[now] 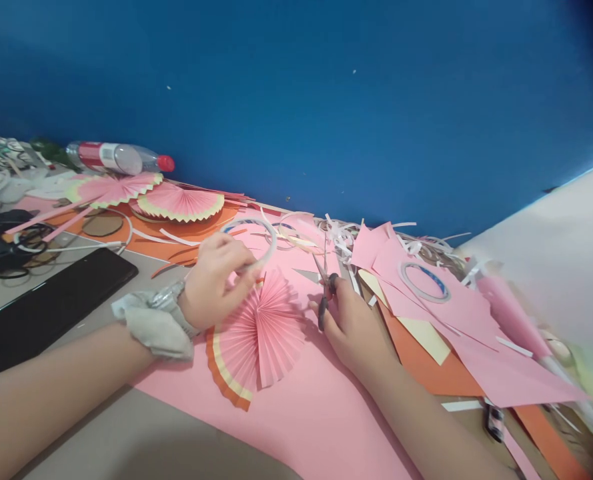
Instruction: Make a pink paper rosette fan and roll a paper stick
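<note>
Your left hand (221, 280) pinches the tape roll (272, 245), your right hand (349, 320) grasps the scissors (333, 283); the pleated fan (276, 333) lies between, nearer you.

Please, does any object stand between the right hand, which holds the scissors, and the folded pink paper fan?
Nothing visible stands between the right hand and the paper fan; only the pink sheet shows in the gap. From this view, the left hand, holding the tape roll, covers the fan's upper-left part.
</note>
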### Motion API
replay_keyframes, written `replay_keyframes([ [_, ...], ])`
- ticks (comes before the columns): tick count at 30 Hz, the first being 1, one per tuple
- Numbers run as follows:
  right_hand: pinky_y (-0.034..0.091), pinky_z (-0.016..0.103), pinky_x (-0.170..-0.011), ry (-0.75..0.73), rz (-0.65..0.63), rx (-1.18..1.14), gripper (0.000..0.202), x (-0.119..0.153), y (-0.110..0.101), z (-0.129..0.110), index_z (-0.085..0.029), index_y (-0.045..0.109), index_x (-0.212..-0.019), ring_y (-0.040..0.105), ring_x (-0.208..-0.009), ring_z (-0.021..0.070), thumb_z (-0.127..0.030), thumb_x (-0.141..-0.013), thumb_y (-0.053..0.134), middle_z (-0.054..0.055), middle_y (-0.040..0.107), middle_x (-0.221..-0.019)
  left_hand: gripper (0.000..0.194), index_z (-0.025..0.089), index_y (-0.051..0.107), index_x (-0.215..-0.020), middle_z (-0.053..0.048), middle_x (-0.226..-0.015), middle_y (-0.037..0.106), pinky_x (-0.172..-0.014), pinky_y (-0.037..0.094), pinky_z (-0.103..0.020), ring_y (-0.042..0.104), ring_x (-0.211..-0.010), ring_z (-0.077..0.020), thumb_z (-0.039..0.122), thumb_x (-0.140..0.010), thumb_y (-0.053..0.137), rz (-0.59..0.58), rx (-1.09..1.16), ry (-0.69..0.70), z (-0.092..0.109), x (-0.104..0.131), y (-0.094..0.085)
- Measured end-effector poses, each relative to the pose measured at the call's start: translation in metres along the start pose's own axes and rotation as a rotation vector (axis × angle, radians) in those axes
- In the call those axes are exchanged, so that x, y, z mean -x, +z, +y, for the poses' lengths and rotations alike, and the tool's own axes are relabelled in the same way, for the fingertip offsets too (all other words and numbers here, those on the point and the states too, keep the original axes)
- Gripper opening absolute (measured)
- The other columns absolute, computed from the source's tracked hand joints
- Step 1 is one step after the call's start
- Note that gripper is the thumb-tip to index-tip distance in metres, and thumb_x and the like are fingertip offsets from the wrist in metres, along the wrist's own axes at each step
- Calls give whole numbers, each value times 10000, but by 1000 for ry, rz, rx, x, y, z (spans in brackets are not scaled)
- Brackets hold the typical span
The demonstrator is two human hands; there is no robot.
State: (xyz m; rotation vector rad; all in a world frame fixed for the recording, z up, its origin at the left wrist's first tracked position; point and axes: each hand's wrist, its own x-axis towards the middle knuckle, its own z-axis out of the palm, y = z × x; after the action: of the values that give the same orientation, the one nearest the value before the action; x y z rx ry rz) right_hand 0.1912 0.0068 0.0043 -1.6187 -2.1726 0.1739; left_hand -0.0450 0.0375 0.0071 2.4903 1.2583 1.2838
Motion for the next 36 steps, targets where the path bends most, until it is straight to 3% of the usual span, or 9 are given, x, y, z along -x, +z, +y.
replay_keyframes([
  [3,360,275,-507,-11,-2,6,24,0,-1,-2,-219,406,-818,540,-564,190,-221,-814,429,26,598,-695,138,195,535,-738,-26,-741,609,-757,346,-397,479,-811,-221,224,-865,488,-198,-213,143,10,0,0],
  [5,356,272,-506,-2,-13,10,35,-1,-2,-4,-223,389,-808,541,-558,188,-214,-815,422,24,598,-693,147,198,536,-743,-33,-768,623,-762,344,-399,487,-828,-235,234,-872,475,-258,-330,133,13,-1,1],
  [10,337,265,-489,8,-16,30,21,0,-4,-6,-219,401,-818,521,-512,179,-220,-822,422,16,597,-663,144,199,527,-763,-62,-790,629,-688,343,-380,535,-800,-267,257,-877,461,-253,-465,-19,1,-15,-12],
  [13,322,261,-471,-5,-1,26,45,0,-4,-5,-213,430,-850,511,-492,177,-207,-805,432,11,604,-655,234,210,474,-687,-20,-642,564,-561,299,-313,520,-609,-209,314,-892,431,-283,-407,-175,-12,-28,-28],
  [16,321,261,-467,-4,-10,14,57,-1,-3,-4,-210,449,-855,525,-500,180,-214,-799,442,17,620,-675,276,214,451,-668,-4,-612,538,-520,276,-289,510,-570,-188,372,-892,416,-347,-323,-354,-26,-34,-38],
  [22,340,264,-493,28,-60,-27,85,0,-4,-5,-197,461,-901,580,-611,199,-222,-821,447,45,646,-755,297,206,534,-744,8,-612,584,-483,331,-262,564,-539,-179,442,-876,411,-438,-256,-387,-42,-20,-22],
  [29,359,287,-555,-49,-99,-1,50,0,1,-1,-201,456,-825,521,-649,199,-187,-777,453,25,566,-739,276,186,569,-937,-100,-964,637,-785,404,-406,574,-922,-314,423,-797,553,-293,-352,-298,-53,-13,-12],
  [33,358,296,-564,-130,-86,-30,86,0,4,3,-196,449,-819,485,-657,203,-162,-742,432,30,527,-729,521,177,529,-1122,-127,-1127,567,-896,391,-451,510,-1062,-337,483,-718,648,-256,-352,-250,-54,-12,-11],
  [36,346,294,-555,-205,-71,-55,83,1,4,5,-195,439,-827,458,-636,198,-171,-750,419,27,506,-708,672,157,428,-1275,-147,-1264,489,-998,333,-450,438,-1177,-316,496,-739,649,-172,-267,-140,-43,-15,-13],
])
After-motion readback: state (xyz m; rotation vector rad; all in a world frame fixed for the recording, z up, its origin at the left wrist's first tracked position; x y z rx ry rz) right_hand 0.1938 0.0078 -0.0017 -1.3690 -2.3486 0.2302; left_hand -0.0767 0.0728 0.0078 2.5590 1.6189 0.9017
